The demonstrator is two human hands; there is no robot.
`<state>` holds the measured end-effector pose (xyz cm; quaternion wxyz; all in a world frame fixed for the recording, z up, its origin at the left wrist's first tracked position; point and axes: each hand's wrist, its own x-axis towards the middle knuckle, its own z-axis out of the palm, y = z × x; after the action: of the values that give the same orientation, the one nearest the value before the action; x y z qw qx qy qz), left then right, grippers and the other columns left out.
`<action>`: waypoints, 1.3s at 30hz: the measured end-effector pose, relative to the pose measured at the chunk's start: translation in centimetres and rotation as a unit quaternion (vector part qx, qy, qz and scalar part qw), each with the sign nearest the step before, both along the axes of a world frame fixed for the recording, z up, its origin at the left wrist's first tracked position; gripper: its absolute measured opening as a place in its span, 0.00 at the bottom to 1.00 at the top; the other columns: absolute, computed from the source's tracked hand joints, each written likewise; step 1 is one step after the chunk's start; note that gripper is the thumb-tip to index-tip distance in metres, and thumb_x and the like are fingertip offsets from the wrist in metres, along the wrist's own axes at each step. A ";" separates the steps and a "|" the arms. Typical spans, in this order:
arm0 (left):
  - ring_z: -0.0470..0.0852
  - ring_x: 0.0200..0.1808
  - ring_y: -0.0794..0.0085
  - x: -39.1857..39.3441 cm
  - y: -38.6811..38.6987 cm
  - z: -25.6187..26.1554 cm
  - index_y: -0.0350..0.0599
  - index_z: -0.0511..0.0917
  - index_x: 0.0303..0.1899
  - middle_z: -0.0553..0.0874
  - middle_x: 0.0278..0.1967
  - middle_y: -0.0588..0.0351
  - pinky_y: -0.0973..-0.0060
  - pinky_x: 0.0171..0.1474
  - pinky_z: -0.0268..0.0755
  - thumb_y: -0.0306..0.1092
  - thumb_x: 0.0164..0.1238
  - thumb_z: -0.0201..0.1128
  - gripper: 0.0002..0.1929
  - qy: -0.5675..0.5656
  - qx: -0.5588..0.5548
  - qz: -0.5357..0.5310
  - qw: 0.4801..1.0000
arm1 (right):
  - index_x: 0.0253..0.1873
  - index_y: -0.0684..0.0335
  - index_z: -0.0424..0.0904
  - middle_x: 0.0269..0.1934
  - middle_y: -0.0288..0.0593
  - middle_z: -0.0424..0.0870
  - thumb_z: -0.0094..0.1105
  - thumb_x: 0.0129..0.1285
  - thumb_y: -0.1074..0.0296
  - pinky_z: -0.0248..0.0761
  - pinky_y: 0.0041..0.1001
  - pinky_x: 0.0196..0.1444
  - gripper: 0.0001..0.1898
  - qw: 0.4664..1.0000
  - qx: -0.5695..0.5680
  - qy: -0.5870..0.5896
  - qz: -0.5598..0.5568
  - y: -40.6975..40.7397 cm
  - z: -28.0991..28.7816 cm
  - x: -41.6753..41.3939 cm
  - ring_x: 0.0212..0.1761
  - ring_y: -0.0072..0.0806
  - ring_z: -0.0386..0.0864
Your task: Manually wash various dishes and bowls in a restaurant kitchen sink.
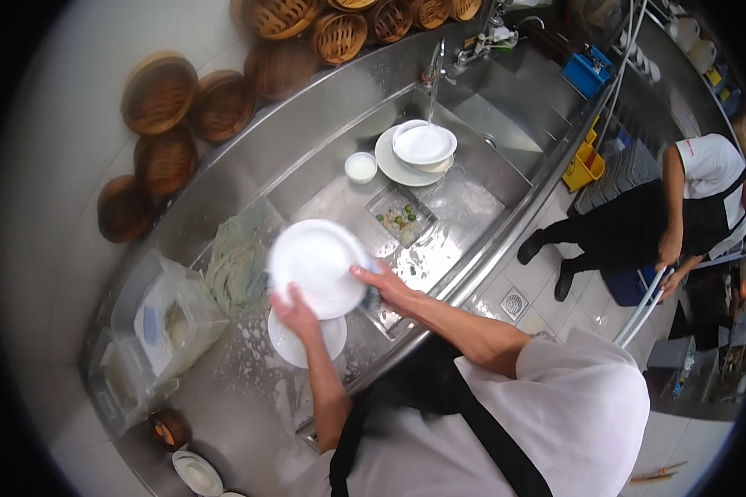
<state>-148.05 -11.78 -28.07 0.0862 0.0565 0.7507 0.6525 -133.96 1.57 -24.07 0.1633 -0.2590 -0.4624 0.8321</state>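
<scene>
A round white plate (317,264) is held up between my two hands, over the near edge of the sink basin. My left hand (297,312) grips its lower left rim, the thumb lying on the face. On the right rim rests the thumb of my right hand (390,287), whose fingers are hidden beneath. Something dark green shows below that hand, too blurred to name. A second white plate (308,348) lies on the wet steel counter under my left hand. Beyond the held plate, a crumpled pale green cloth (239,267) lies by the back wall of the counter.
Water runs from a faucet (436,65) onto stacked white dishes (424,148) in the basin (323,208), beside a small white bowl (360,168). Bamboo steamers (161,93) line the back ledge. Plastic tubs (186,323) stand left. Another person (634,211) holds a pole at right.
</scene>
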 end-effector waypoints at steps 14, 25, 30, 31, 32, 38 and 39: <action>0.72 0.67 0.45 -0.4 -12.6 -4.7 0.29 0.72 0.64 0.76 0.63 0.34 0.57 0.70 0.62 0.46 0.57 0.76 0.39 0.013 -0.501 0.078 0.862 | 0.55 0.80 0.77 0.43 0.56 0.86 0.68 0.62 0.68 0.79 0.36 0.36 0.22 0.923 0.063 -0.305 -0.225 41.9 -12.6 5.7 0.37 0.41 0.85; 0.78 0.55 0.62 1.6 -0.1 2.3 0.36 0.72 0.61 0.80 0.54 0.44 0.67 0.61 0.68 0.37 0.77 0.58 0.19 0.103 -0.080 0.142 0.981 | 0.60 0.62 0.75 0.57 0.56 0.78 0.53 0.73 0.56 0.67 0.48 0.64 0.19 0.763 0.642 0.022 0.073 -2.4 -2.6 -9.1 0.63 0.51 0.74; 0.79 0.52 0.66 0.6 1.1 1.8 0.32 0.74 0.59 0.82 0.52 0.46 0.69 0.56 0.72 0.37 0.79 0.54 0.18 0.060 -0.042 0.115 0.991 | 0.50 0.67 0.76 0.44 0.64 0.83 0.57 0.67 0.63 0.75 0.49 0.52 0.13 0.871 0.416 -0.237 0.110 4.6 -2.6 -10.5 0.49 0.55 0.82; 0.79 0.52 0.66 0.9 2.2 1.5 0.32 0.74 0.59 0.82 0.52 0.46 0.69 0.56 0.72 0.37 0.79 0.54 0.18 0.059 -0.036 0.095 0.993 | 0.50 0.67 0.76 0.44 0.64 0.83 0.57 0.67 0.63 0.75 0.49 0.52 0.13 0.871 0.415 -0.247 0.092 4.0 -3.2 -11.1 0.49 0.55 0.82; 0.80 0.51 0.65 1.2 3.5 1.2 0.32 0.73 0.61 0.82 0.53 0.45 0.69 0.56 0.73 0.37 0.80 0.53 0.19 0.050 -0.005 0.059 0.997 | 0.50 0.67 0.76 0.45 0.62 0.83 0.58 0.66 0.65 0.75 0.51 0.51 0.13 0.866 0.457 -0.197 0.044 2.2 -3.3 -12.4 0.49 0.55 0.82; 0.84 0.55 0.53 0.1 4.0 -1.2 0.33 0.67 0.66 0.81 0.57 0.41 0.56 0.53 0.83 0.38 0.80 0.54 0.22 -0.312 0.233 0.064 0.919 | 0.58 0.60 0.79 0.53 0.50 0.84 0.60 0.66 0.67 0.76 0.45 0.55 0.17 0.614 0.724 -0.195 0.247 8.2 4.0 -1.8 0.56 0.50 0.80; 0.84 0.55 0.53 0.8 5.8 -1.0 0.33 0.67 0.66 0.81 0.57 0.41 0.56 0.53 0.83 0.38 0.80 0.54 0.22 -0.314 0.234 0.051 0.919 | 0.58 0.60 0.79 0.53 0.50 0.84 0.60 0.66 0.67 0.76 0.45 0.55 0.17 0.613 0.725 -0.204 0.238 10.2 4.3 -1.4 0.56 0.50 0.80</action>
<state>-147.21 -5.98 -29.06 0.2683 -0.1716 0.5126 0.7974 -135.34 11.81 -19.80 -0.0042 -0.1002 -0.9819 0.1607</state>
